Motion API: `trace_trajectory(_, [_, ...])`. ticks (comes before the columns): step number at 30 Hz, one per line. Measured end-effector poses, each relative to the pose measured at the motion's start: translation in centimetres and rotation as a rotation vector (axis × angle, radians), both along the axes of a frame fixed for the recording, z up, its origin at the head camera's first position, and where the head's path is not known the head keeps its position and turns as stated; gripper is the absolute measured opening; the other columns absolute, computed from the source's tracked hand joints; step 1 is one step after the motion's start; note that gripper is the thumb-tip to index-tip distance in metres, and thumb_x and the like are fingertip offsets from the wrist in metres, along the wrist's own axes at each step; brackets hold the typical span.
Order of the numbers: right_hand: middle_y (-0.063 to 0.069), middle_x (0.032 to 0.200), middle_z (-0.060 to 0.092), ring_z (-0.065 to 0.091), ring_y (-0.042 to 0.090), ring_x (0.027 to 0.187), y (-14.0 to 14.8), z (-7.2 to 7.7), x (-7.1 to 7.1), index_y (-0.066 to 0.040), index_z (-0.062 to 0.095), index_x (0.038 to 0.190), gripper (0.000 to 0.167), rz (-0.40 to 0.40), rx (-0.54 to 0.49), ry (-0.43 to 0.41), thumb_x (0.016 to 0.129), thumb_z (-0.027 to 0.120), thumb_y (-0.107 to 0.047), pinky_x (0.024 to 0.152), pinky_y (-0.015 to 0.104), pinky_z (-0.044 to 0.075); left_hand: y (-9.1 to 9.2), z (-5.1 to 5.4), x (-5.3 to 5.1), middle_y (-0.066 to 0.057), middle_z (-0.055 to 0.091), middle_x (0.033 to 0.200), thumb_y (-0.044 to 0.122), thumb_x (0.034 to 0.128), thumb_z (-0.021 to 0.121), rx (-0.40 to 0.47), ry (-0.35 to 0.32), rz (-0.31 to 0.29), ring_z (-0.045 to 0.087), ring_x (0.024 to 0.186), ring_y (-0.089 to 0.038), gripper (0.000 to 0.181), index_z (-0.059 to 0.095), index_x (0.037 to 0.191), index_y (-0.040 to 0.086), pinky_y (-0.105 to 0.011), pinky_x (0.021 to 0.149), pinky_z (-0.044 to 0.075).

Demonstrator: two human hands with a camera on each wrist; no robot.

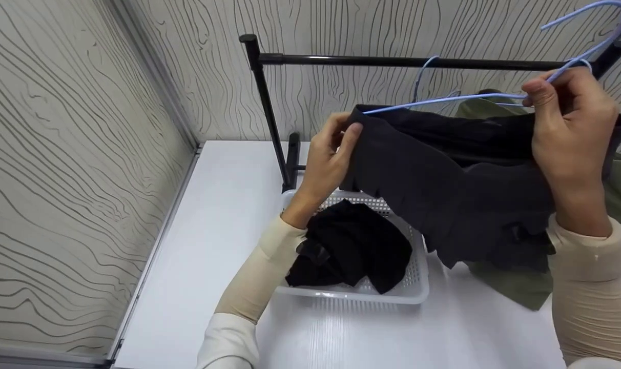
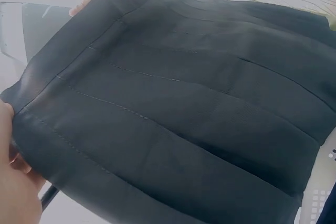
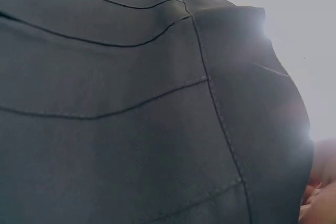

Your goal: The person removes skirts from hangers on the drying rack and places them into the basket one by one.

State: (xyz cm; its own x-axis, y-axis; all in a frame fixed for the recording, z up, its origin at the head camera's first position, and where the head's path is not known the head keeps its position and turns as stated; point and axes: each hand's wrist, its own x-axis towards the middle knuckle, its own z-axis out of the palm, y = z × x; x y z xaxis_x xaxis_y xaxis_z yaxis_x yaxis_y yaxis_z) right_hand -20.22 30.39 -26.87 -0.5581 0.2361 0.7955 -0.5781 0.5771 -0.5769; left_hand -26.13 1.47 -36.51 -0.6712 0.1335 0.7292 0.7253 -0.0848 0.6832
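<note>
A dark pleated skirt (image 1: 459, 200) hangs between the two hands, its wide waistband uppermost and stitched pleats showing in both wrist views. My left hand (image 1: 327, 159) pinches the left end of the waistband, where one end of a light blue wire hanger (image 1: 443, 100) sits inside the opening. With thumb and fingers, my right hand (image 1: 574, 125) grips the hanger just below its hook, over the skirt's right part. The hanger's right end is hidden behind the right hand. In the left wrist view, the skirt (image 2: 173, 103) fills most of the picture.
A black clothes rack (image 1: 341, 60) stands at the back, with other blue hangers (image 1: 424, 72) on its bar. An olive green garment (image 1: 520, 287) hangs behind the skirt. Below, a white plastic basket (image 1: 422, 277) holds black clothing (image 1: 361, 246) on a white table (image 1: 203, 246).
</note>
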Motion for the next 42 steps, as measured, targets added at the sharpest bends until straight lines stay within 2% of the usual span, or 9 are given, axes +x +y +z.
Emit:
trace_trajectory(5, [-0.022,0.095,0.068,0.063,-0.005,0.081,-0.2,-0.1,-0.3,0.010,0.072,0.100,0.024,0.015,0.045,-0.004,0.102,0.070,-0.013,0.072,0.014,0.042,-0.7,0.1,0.0,-0.024,0.068,0.110,0.000,0.1091,0.055,0.030,0.029,-0.002,0.067,0.097,-0.022,0.017,0.061,0.121,-0.010,-0.031,0.083,0.057])
trace_trajectory(13, [-0.023,0.097,0.068,0.062,-0.005,0.082,-1.0,0.0,-0.8,0.013,0.069,0.102,0.026,0.052,0.091,-0.012,0.102,0.069,-0.014,0.075,0.015,0.044,-2.0,0.2,0.0,-0.028,0.066,0.114,-0.005,0.1075,0.054,0.068,0.065,0.011,0.068,0.105,-0.020,0.017,0.060,0.121,-0.013,-0.037,0.095,0.061])
trace_trajectory(19, [-0.020,0.096,0.071,0.062,-0.002,0.080,-1.9,0.1,-0.9,0.012,0.071,0.104,0.025,0.104,0.074,-0.013,0.102,0.070,-0.013,0.076,0.015,0.046,-2.9,0.5,-0.1,-0.027,0.065,0.111,-0.005,0.1073,0.054,0.087,0.063,0.042,0.067,0.102,-0.015,0.015,0.060,0.118,-0.013,-0.034,0.090,0.060])
trace_trajectory(27, [-0.019,0.099,0.072,0.062,-0.002,0.080,-2.9,0.4,-1.0,0.016,0.069,0.105,0.031,0.149,0.106,-0.008,0.102,0.070,-0.015,0.074,0.015,0.045,-4.3,0.7,0.1,-0.025,0.067,0.110,-0.003,0.1078,0.055,0.084,0.048,0.086,0.067,0.101,-0.015,0.015,0.060,0.119,-0.012,-0.032,0.091,0.059])
trace_trajectory(32, [-0.019,0.100,0.072,0.063,-0.003,0.078,-3.5,0.7,-1.0,0.017,0.068,0.104,0.033,0.165,0.116,-0.014,0.102,0.069,-0.016,0.072,0.015,0.043,-5.1,0.9,0.3,-0.022,0.067,0.109,-0.001,0.1080,0.055,0.081,0.031,0.111,0.067,0.097,-0.014,0.016,0.061,0.120,-0.011,-0.029,0.086,0.057])
trace_trajectory(36, [-0.018,0.102,0.072,0.064,-0.004,0.079,-4.0,0.9,-1.0,0.021,0.064,0.100,0.037,0.189,0.137,-0.001,0.103,0.067,-0.017,0.072,0.014,0.045,-5.5,1.2,0.4,-0.020,0.066,0.109,0.000,0.1078,0.056,0.105,0.016,0.134,0.066,0.097,-0.014,0.016,0.062,0.119,-0.010,-0.029,0.086,0.057])
trace_trajectory(39, [-0.017,0.103,0.072,0.065,-0.005,0.081,-4.3,1.1,-0.9,0.022,0.061,0.100,0.036,0.199,0.149,-0.006,0.104,0.065,-0.013,0.075,0.013,0.048,-5.8,1.4,0.5,-0.017,0.066,0.108,0.000,0.1075,0.056,0.125,0.016,0.147,0.066,0.097,-0.014,0.015,0.062,0.118,-0.010,-0.029,0.085,0.057])
trace_trajectory(42, [-0.020,0.105,0.070,0.062,-0.005,0.080,-4.6,1.2,-0.8,0.022,0.061,0.101,0.030,0.190,0.171,-0.023,0.105,0.063,-0.008,0.075,0.013,0.046,-6.2,1.6,0.5,-0.015,0.067,0.106,0.000,0.1073,0.056,0.129,0.034,0.164,0.066,0.095,-0.014,0.015,0.062,0.116,-0.010,-0.028,0.080,0.056])
